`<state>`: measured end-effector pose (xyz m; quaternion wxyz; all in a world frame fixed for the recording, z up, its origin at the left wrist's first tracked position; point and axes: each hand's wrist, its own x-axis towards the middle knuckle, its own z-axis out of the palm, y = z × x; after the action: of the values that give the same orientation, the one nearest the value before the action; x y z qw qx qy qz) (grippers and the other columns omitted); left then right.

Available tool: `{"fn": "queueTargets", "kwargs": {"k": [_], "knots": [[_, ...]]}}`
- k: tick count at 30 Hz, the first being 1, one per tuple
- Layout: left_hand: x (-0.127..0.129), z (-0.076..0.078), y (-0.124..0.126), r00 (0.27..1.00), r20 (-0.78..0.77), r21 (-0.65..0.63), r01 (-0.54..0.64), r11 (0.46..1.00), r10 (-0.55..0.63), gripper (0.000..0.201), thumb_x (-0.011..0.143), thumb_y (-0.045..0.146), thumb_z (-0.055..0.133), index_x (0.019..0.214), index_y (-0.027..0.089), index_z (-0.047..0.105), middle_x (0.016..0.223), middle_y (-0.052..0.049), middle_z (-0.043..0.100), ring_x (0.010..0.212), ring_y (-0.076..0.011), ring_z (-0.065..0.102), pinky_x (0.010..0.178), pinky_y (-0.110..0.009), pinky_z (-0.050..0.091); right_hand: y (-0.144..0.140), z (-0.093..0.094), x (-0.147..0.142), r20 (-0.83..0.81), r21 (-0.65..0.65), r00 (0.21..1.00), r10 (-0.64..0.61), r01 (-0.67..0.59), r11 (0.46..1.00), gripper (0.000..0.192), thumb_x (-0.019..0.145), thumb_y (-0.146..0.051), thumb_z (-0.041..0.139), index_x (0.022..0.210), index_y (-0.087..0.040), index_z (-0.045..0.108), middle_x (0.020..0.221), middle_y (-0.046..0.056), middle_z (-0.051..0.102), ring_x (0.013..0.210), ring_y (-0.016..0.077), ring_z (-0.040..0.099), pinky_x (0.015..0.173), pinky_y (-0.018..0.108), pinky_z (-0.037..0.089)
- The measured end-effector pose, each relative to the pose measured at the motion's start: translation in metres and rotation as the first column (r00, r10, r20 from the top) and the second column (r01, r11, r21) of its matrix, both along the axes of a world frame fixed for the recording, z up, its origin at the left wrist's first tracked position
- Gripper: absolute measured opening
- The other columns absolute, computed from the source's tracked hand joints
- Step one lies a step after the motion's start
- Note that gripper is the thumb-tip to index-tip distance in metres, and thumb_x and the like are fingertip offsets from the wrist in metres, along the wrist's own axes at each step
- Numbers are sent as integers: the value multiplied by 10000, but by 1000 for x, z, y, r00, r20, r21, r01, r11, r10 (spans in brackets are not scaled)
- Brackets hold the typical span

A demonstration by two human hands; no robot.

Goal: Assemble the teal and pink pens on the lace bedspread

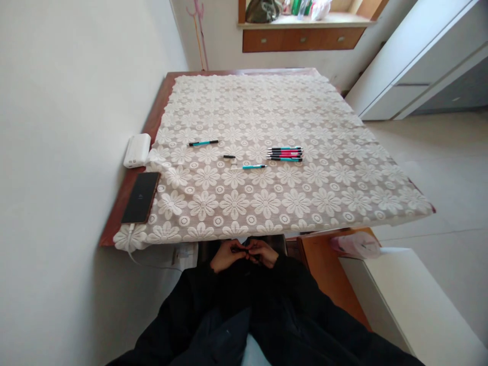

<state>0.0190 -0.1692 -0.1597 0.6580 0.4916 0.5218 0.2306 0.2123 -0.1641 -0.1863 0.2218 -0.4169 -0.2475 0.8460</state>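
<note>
My left hand (227, 255) and my right hand (263, 252) meet over my lap, just below the table's near edge. The fingers of both are curled in and pressed together at the tips; whatever they hold, if anything, is too small and dark to make out. On the table lie a blue and black pen (203, 143), a short black pen part (229, 156) and a blue pen barrel (254, 166) with a thin pale refill sticking out of its left end. To their right, several blue and red pens (284, 154) lie side by side in a neat row.
A white lace tablecloth (267, 203) covers the table. Along its left side are a white box-shaped device (137, 150) and a black phone (141, 197) with a white cable (131, 239). The wall stands close on the left; a white cabinet (419, 300) is at lower right.
</note>
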Motion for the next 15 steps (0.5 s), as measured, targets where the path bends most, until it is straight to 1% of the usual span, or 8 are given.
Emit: {"fn": "queueTargets", "kwargs": {"k": [2,4,6,8,11,13,14,15], "knots": [[4,-29,5,1000,14,-57,-8,998,9,222,651,294,733,812,145,704,849,-58,748,868,-228,679,862,-352,497,4,-22,0,76,-14,997,-6,7,1000,402,529,-329,775,790,-171,514,635,24,662,479,105,497,478,228,312],[8,-51,7,999,-28,-88,-40,995,37,227,631,297,733,807,155,719,850,-48,751,870,-233,680,891,-375,496,6,-39,0,123,2,992,-31,31,1000,378,498,-345,749,737,-176,509,576,8,625,477,106,480,492,235,303],[11,-66,7,995,-52,-143,-89,986,82,242,621,291,714,812,145,732,836,-54,751,850,-241,682,875,-391,506,7,-49,-1,157,28,986,-56,52,998,360,479,-366,726,681,-182,491,536,-6,587,471,102,454,492,236,282],[14,-75,8,996,-65,-165,-75,983,65,267,609,276,705,831,134,745,837,-64,755,831,-246,685,853,-395,516,7,-53,-2,180,63,980,-79,69,996,358,481,-404,705,657,-190,478,513,-23,545,469,103,436,495,241,280],[18,-75,8,990,-123,-121,-87,989,72,211,634,251,682,797,134,746,780,-58,744,802,-249,696,781,-372,540,7,-47,-7,184,135,978,-95,71,988,404,508,-498,684,639,-201,444,501,-28,496,448,97,390,482,245,258],[20,-66,8,987,-145,-68,-85,994,75,156,694,260,660,757,141,740,711,-50,721,723,-245,692,686,-359,545,7,-37,-11,168,206,981,-92,57,977,469,535,-570,683,624,-206,401,488,-31,452,430,91,354,467,246,239],[22,-58,8,986,-152,-5,-66,998,64,145,735,267,650,739,151,738,688,-45,710,678,-238,683,630,-348,537,7,-30,-13,155,247,984,-84,44,968,512,553,-609,684,615,-207,373,479,-34,420,422,87,334,458,245,231],[23,-48,8,985,-175,197,20,980,15,189,810,280,604,734,164,732,665,-43,695,614,-223,665,551,-328,517,8,-21,-15,138,294,988,-68,24,956,556,574,-648,683,607,-207,347,472,-36,391,411,82,313,446,244,221]]}}
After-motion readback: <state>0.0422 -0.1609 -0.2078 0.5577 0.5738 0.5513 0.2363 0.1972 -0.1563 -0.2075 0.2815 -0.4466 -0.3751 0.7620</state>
